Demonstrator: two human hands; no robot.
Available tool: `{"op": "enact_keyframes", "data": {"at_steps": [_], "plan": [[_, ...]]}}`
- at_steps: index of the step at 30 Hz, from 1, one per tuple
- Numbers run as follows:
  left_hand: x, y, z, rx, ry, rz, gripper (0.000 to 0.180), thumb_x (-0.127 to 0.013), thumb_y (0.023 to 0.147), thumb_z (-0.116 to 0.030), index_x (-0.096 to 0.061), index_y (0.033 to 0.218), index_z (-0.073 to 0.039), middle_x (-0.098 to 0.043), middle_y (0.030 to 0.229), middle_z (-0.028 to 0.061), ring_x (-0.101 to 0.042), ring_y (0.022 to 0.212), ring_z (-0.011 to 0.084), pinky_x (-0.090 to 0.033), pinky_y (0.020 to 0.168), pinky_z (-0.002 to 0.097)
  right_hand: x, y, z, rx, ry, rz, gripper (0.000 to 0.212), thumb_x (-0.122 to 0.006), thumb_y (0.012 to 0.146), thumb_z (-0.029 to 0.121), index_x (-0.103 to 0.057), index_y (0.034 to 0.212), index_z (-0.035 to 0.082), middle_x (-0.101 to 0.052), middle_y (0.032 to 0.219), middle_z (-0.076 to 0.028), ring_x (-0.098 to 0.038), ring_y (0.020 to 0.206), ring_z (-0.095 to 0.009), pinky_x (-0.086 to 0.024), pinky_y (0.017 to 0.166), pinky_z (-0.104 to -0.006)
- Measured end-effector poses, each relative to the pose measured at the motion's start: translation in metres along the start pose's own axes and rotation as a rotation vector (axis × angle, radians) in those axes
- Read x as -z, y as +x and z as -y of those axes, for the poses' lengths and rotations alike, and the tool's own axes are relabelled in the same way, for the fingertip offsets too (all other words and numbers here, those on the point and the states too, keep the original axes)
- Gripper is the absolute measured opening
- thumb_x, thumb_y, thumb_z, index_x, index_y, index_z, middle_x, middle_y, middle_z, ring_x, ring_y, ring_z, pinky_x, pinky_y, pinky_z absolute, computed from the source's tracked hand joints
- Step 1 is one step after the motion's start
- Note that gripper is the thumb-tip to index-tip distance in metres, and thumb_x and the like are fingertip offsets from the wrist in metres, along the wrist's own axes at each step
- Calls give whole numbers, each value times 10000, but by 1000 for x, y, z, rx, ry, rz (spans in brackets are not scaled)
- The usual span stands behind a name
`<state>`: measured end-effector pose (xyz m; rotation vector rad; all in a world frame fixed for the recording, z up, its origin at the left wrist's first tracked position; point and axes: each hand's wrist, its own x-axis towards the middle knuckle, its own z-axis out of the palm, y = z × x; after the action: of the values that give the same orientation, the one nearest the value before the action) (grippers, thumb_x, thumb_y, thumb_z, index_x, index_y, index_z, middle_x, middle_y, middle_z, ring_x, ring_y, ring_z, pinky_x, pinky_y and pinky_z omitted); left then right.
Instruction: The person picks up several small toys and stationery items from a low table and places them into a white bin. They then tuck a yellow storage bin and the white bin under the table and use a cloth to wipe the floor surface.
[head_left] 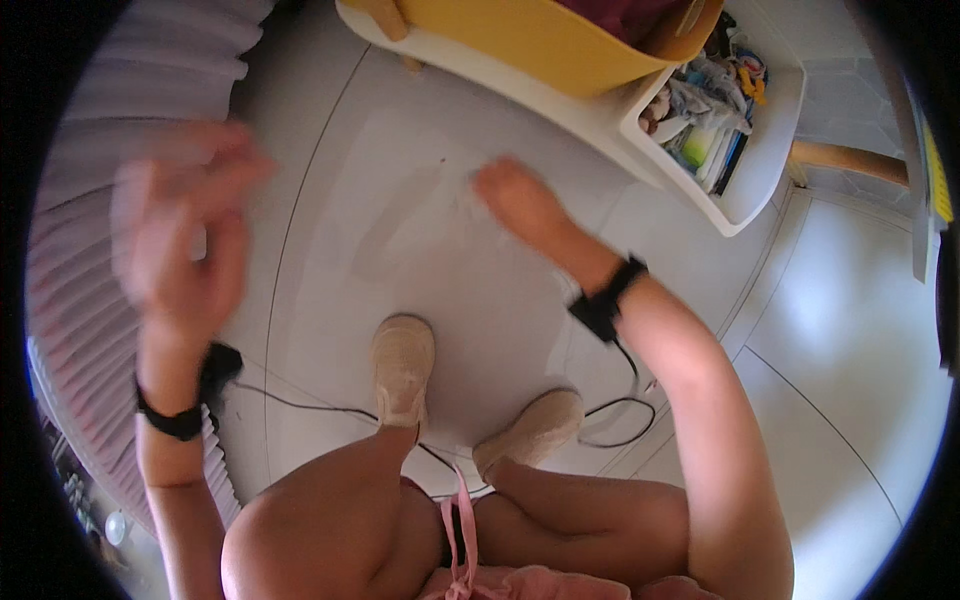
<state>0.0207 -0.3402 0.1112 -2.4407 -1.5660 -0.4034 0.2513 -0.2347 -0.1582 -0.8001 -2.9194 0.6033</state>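
Head view: both hands empty; left hand blurred, fingers loosely spread near the pleated curtain, a soft, light fabric best gathered along a fold. Right hand reaches toward the white shelf; finger state unclear.

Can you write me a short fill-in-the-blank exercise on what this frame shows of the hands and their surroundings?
1. Both hands, the left hand and the right hand, hold ____.
2. Each wrist carries a ____ wristband with a cable.
3. The bin on the white shelf unit is ____ in colour.
4. The two beige shoes stand on a white tiled ____.

Missing words: nothing; black; yellow; floor
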Motion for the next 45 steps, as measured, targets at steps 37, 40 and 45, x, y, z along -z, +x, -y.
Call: {"op": "enact_keyframes", "data": {"at_steps": [37, 40, 45], "plan": [[-94, -78, 60, 468, 204, -154, 435, -541, 857, -161, -395, 1228, 12, -418, 1220, 197, -347, 1186, 320, -279, 982, 385, -43, -71, 56, 374, 203, 278, 114, -527, 745, 73, -623, 803, 51, -565, 899, -113, -525, 928, -288, -446, 834, -384], [-116, -144, 79, 592, 258, -51, 434, -553, 842, -169, -411, 1209, 13, -424, 1216, 200, -375, 1153, 342, -293, 970, 394, -2, -40, 18, 45, 265, 23, 97, -526, 751, 78, -598, 765, 15, -565, 879, -141, -534, 883, -302, -453, 800, -386], [-142, -208, 88, 751, 216, 172, 459, -577, 803, -140, -401, 1204, -1, -439, 1188, 213, -415, 1103, 369, -326, 938, 420, 6, 0, -5, -346, 193, -352, 90, -533, 743, 70, -605, 750, 17, -553, 826, -134, -535, 833, -304, -456, 772, -388]]}}
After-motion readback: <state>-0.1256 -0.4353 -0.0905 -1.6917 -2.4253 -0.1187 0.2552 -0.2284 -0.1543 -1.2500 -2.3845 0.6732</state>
